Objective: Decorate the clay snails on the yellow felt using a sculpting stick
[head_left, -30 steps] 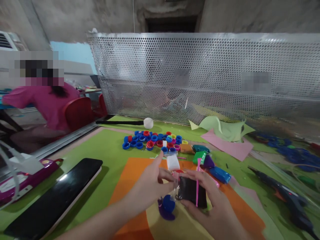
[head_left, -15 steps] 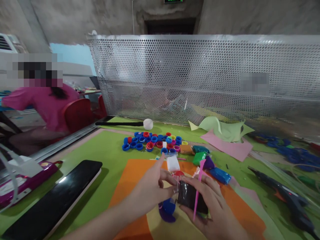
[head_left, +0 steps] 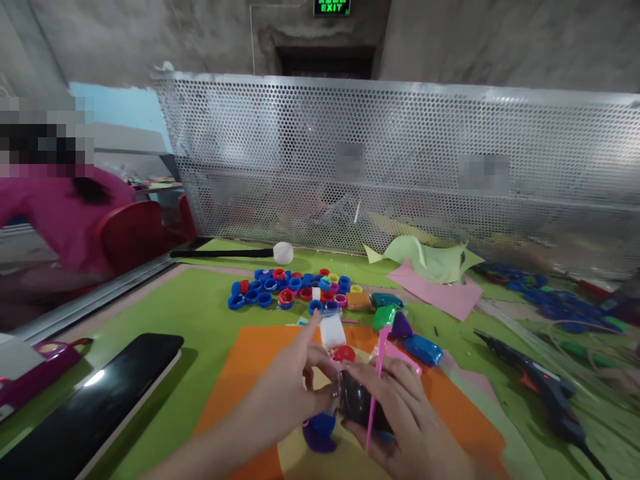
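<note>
Fingertips of my left hand pinch the clear edge of a shiny black plastic packet; my right hand clamps its body, likely for steadiness, above an orange paper sheet, gripping a slim pink stick too, perhaps for handiness.

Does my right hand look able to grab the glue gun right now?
Probably not as it stands: your right hand is taken up with the black packet and pink stick. Otherwise, only flat paper seems to lie toward the glue gun.
</note>
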Tool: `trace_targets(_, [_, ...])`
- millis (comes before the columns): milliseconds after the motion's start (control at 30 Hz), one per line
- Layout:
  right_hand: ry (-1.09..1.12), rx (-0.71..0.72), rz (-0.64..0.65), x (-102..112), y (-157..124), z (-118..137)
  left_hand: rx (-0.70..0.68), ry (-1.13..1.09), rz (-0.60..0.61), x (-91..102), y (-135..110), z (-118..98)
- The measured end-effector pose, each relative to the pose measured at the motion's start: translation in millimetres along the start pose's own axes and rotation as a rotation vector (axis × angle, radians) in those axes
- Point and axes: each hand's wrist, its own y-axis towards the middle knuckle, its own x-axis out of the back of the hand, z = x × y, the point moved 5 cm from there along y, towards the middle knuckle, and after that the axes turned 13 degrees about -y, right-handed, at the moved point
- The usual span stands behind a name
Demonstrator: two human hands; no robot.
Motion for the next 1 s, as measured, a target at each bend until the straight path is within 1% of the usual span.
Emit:
trace_targets(133, [0.000, 0.007, -0.015, 2, 1, 1, 0.012, -0.018, -0.008, -1.9, 0, -5])
trace_targets(333, [0.008, 0.029, 0.007, 1, -1, 0, -0.016, -0.062, -0.083, -5.6, -2, -16])
trace_targets(467, [-0.002, 0.037, 0.009, 0, -1, 0, -0.052, 0.006, -0.106, -6.8, -5, -17])
trace_targets(633, [-0.019, 0.015, 0.012, -2, -5, -3, -0.069, 0.056, -0.096, -1.5, -4, -18])
trace_targets(700, [-0.027, -0.012, 0.027, -4, -8, -7, -0.069, 0.041, -0.125, 5.1, -2, -23])
trace_targets(767, [-0.029, -0.047, 0.043, -6, -10, -11, -0.027, -0.073, -0.199, 14.5, -1, -26])
trace_targets(833, [-0.024, -0.080, 0.056, -8, -11, -15, 0.032, -0.259, -0.239, 20.6, 0, -26])
trace_targets(900, [-0.015, -0.095, 0.063, -10, -11, -17, 0.059, -0.413, -0.229, 21.6, 0, -24])
trace_targets(1000, [-0.007, -0.093, 0.072, -11, -11, -15, 0.042, -0.524, -0.166, 16.8, 1, -20])
